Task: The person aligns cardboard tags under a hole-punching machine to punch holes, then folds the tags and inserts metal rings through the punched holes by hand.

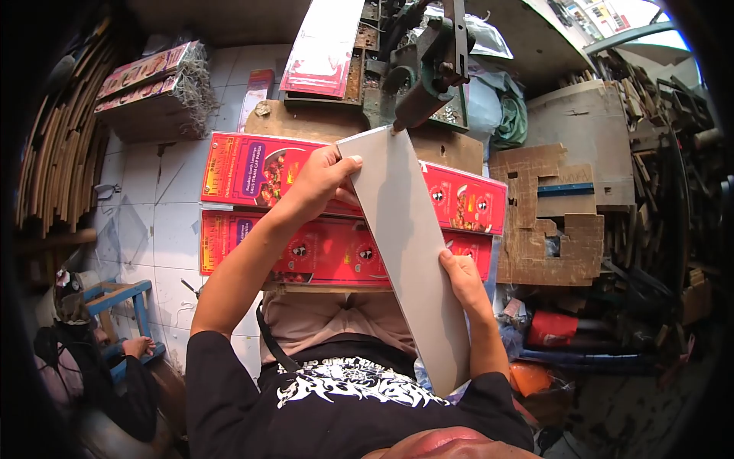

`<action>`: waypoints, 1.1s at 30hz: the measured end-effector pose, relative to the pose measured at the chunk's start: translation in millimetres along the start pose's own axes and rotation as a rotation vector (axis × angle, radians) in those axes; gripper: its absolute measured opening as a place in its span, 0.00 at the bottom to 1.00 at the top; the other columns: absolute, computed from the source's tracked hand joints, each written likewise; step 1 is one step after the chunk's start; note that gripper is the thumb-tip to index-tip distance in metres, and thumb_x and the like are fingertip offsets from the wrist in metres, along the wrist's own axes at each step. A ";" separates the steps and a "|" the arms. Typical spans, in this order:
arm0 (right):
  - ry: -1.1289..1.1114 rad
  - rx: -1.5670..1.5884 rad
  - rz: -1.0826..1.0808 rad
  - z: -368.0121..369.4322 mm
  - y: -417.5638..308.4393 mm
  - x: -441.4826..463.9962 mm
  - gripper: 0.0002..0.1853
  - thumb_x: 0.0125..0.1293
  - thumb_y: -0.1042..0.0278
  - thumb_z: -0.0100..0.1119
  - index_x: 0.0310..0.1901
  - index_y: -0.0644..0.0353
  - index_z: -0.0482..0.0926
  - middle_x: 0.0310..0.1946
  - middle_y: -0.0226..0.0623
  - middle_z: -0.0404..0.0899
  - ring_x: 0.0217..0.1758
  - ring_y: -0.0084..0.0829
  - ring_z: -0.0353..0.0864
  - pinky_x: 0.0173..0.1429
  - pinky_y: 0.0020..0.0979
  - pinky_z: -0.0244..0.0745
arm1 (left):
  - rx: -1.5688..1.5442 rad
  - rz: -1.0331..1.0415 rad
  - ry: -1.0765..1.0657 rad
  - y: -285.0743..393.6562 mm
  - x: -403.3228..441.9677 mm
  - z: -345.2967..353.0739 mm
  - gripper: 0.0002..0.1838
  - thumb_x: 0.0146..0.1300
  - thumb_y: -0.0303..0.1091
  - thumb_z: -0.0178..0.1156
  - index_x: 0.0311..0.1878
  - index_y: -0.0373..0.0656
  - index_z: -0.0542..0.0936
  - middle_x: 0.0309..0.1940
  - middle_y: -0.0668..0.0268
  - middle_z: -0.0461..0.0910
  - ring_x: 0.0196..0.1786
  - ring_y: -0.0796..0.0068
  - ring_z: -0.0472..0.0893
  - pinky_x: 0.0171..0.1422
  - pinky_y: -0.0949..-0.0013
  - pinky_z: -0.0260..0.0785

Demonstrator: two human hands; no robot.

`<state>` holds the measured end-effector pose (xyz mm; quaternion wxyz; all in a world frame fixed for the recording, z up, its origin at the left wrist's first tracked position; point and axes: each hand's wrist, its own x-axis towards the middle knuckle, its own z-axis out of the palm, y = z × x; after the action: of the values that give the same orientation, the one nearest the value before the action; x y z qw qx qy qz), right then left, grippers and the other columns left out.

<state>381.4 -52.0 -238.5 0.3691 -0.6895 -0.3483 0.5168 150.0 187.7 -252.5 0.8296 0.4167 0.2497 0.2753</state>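
Both hands hold a long grey board [405, 229], its plain side facing up and its far end under the tip of a dark green press machine [420, 107]. My left hand [321, 183] grips the left edge near that end, thumb on top. My right hand [462, 279] is closed on the right edge lower down, its fingers hidden underneath. Beneath the board lie red printed panels with food pictures, an upper stack [256, 172] and a lower stack [329, 249]. Whether the machine's tip touches the board I cannot tell.
More printed panels [321, 53] rest beside the machine. Tied panels [149, 88] stand at the left, near stacked brown boards [69, 130]. Cut brown board [550, 245] lies at the right. Another person's hand [138, 346] shows at lower left by a blue frame [141, 306].
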 end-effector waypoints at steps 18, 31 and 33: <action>-0.006 -0.045 0.021 -0.7 -2.1 0.2 0.30 0.76 0.45 0.46 0.21 0.62 0.75 0.18 0.20 0.71 0.20 0.11 0.64 0.23 0.21 0.57 | 0.031 -0.014 0.002 0.4 -0.6 -1.8 0.17 0.70 0.35 0.52 0.56 0.33 0.72 0.41 0.58 0.82 0.38 0.70 0.86 0.37 0.66 0.84; 0.004 -0.049 0.017 0.3 -1.3 0.8 0.30 0.76 0.46 0.46 0.21 0.60 0.75 0.17 0.18 0.69 0.21 0.11 0.62 0.23 0.22 0.55 | 0.039 -0.013 0.007 4.6 -2.1 1.5 0.19 0.69 0.36 0.52 0.56 0.32 0.73 0.42 0.57 0.82 0.39 0.69 0.86 0.38 0.65 0.84; -0.001 -0.061 0.017 -0.1 -0.4 1.1 0.30 0.76 0.46 0.45 0.21 0.60 0.75 0.17 0.18 0.69 0.21 0.10 0.62 0.23 0.21 0.55 | 0.033 -0.009 0.006 3.8 -1.5 1.1 0.19 0.69 0.36 0.51 0.56 0.32 0.73 0.41 0.57 0.82 0.39 0.69 0.86 0.38 0.65 0.84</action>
<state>381.7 -50.9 -238.7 0.3434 -0.7031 -0.3580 0.5095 148.6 188.0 -248.5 0.8232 0.4283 0.2584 0.2684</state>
